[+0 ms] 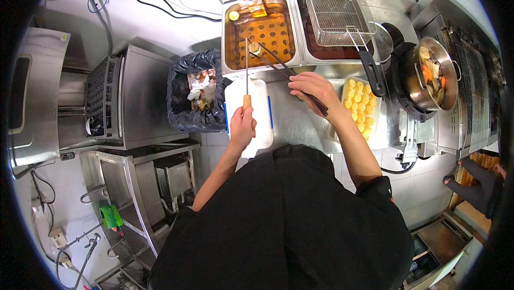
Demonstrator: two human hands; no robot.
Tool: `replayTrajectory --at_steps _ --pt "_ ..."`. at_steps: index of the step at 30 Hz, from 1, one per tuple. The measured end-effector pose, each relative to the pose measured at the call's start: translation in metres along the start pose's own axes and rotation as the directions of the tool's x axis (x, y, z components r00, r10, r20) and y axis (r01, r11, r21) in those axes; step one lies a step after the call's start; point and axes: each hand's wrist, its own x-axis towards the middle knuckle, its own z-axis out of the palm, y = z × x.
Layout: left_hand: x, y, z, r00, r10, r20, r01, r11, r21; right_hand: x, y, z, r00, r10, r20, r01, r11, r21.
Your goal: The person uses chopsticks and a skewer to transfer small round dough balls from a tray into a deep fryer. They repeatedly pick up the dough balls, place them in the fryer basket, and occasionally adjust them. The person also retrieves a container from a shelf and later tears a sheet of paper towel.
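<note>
My left hand (242, 128) grips the wooden handle of a long thin metal rod tool (247, 69), which points up over the left fryer tank (297, 49). In my right hand (315, 91) is a pair of long dark chopsticks (279, 65). Their tips are apart, beside a small pale piece of food (254, 48) in the amber oil; I cannot tell whether they touch it. A yellow round piece (234, 16) lies at that tank's upper left corner. Below my left hand is a white plastic box (263, 129) with blue side clips. Right of my right forearm, a tray (340, 129) holds several yellow cylindrical pieces.
A wire fry basket (339, 9) with a black handle rests over the right tank. A steel pot (451, 89) of vegetables stands on a burner farther right. A black-lined bin (176, 93) stands at left. Another person's arm (478, 185) shows at far right.
</note>
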Motion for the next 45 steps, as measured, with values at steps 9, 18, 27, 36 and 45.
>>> replayTrajectory --at_steps 9,18,27,36,45 --pt "0.006 0.001 -0.002 1.0 0.031 -0.006 -0.031 1.0 -0.006 0.002 0.01 0.008 1.0 -0.01 -0.005 0.01 1.0 0.005" --pt "0.011 0.011 -0.006 0.999 0.043 0.001 -0.043 0.999 0.019 0.008 0.017 0.016 0.999 -0.023 -0.028 0.023 1.0 -0.007" --pt "0.009 0.039 -0.011 0.992 0.105 -0.062 -0.106 0.994 0.001 0.014 0.004 0.002 1.0 -0.023 0.004 0.023 0.998 -0.057" --pt "-0.003 0.046 -0.018 0.984 0.159 -0.081 -0.162 0.986 -0.03 0.018 -0.005 -0.014 0.999 0.038 -0.024 -0.041 0.993 -0.11" --pt "-0.013 0.035 -0.016 0.978 0.191 -0.084 -0.194 0.98 -0.033 0.04 -0.003 -0.007 0.992 -0.015 -0.124 0.006 0.997 -0.074"
